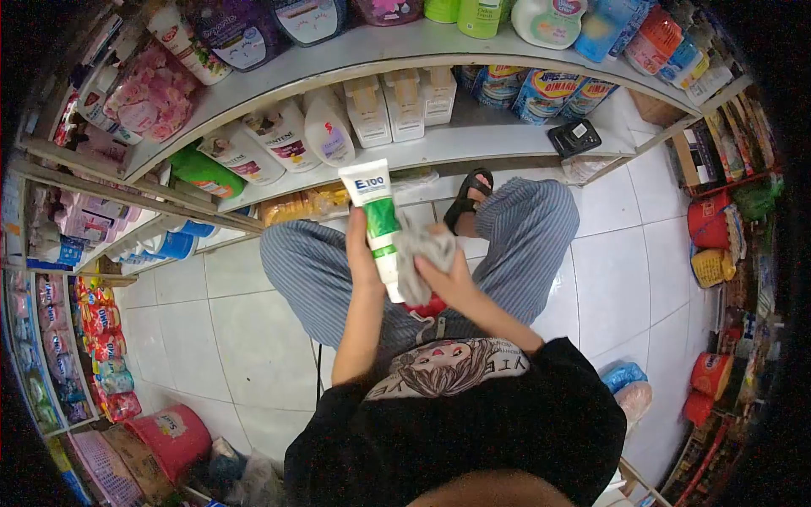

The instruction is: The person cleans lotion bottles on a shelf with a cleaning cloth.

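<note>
I see left hand point(362, 253) curled round tube point(380, 224), crimped end toward shelf point(498, 144), long axis slightly slanted; right hand point(446, 275) closed on cloth point(416, 260) (grey) against it.

A white and green E100 tube point(380, 221) is held tilted in the left hand point(361, 253), and a grey cloth point(420, 258) is pressed against its side by the right hand point(448, 275), below a shelf point(498, 145) on which Pantene bottles point(281, 135) are stood.

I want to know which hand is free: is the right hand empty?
No, the right hand holds a crumpled grey cloth against the white and green tube.
</note>
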`<state>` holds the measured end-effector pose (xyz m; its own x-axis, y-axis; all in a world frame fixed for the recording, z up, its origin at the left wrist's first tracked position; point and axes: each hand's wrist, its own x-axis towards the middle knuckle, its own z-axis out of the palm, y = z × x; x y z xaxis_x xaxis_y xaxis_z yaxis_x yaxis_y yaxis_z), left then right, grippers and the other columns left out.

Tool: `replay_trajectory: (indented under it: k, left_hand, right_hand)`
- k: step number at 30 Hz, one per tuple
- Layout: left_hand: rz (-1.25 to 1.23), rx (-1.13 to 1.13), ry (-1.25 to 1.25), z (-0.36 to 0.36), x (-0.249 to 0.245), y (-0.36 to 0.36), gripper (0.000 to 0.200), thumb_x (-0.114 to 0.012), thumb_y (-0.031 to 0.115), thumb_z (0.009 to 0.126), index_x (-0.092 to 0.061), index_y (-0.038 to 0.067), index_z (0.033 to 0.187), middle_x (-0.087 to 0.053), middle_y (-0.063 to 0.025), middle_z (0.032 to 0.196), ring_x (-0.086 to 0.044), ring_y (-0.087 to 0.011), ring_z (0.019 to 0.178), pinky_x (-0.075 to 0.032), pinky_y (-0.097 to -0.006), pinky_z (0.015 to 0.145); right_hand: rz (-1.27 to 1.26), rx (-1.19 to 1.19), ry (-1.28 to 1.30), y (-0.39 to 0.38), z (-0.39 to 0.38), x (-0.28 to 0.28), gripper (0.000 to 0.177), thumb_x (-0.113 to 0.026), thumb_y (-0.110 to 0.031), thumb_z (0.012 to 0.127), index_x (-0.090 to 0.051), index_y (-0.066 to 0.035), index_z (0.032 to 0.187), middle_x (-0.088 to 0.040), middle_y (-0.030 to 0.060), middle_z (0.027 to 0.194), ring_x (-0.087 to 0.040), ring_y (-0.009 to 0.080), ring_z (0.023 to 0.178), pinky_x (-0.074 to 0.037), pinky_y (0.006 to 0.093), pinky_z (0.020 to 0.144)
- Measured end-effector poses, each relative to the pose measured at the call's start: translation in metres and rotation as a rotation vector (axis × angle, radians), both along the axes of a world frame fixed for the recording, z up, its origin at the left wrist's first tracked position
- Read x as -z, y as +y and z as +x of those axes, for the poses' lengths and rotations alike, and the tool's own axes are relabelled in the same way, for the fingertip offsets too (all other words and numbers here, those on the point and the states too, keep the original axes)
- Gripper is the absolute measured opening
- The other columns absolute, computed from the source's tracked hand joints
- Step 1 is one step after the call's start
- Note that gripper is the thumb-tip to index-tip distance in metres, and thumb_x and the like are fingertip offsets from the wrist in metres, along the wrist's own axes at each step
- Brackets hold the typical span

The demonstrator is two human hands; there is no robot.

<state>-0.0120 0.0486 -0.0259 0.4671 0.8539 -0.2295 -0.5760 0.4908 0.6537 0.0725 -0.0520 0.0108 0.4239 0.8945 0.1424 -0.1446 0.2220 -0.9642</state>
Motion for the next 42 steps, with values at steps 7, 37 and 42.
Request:
replay_trajectory:
  k: [7, 37, 42]
  left_hand:
    - [0.267, 0.030, 0.234, 0.000, -0.033, -0.019, 0.032, -0.036, 0.022, 0.082, -0.043, -0.002, 0.101, -0.050, -0.0109, 0.091, -0.050, -0.0155, 0.076, -0.042, -0.0244, 0.067]
    - [0.822, 0.157, 0.562, 0.008, -0.058, -0.056, 0.036, -0.034, 0.009, 0.080, -0.032, -0.006, 0.113, -0.041, -0.0129, 0.109, -0.038, -0.0170, 0.100, -0.027, -0.0255, 0.085]
    - [0.988, 0.035, 0.664, 0.005, -0.059, -0.051, 0.034, -0.036, 0.014, 0.080, -0.036, -0.006, 0.109, -0.048, -0.0188, 0.099, -0.047, -0.0254, 0.091, -0.034, -0.0304, 0.078]
  right_hand:
    - [0.071, 0.080, -0.134, 0.007, 0.010, -0.002, 0.030, -0.056, -0.006, 0.066, -0.041, 0.000, 0.091, -0.044, 0.0064, 0.086, -0.042, 0.0112, 0.081, -0.034, 0.0238, 0.072]
    - [0.160, 0.515, -0.647, 0.027, 0.048, -0.039, 0.024, -0.057, -0.003, 0.058, -0.044, 0.000, 0.078, -0.042, 0.0128, 0.080, -0.042, 0.0231, 0.073, -0.034, 0.0279, 0.067]
    - [0.218, 0.573, -0.684, 0.037, 0.049, -0.044, 0.025, -0.057, -0.001, 0.058, -0.044, 0.000, 0.079, -0.043, 0.0124, 0.078, -0.043, 0.0233, 0.069, -0.035, 0.0278, 0.065]
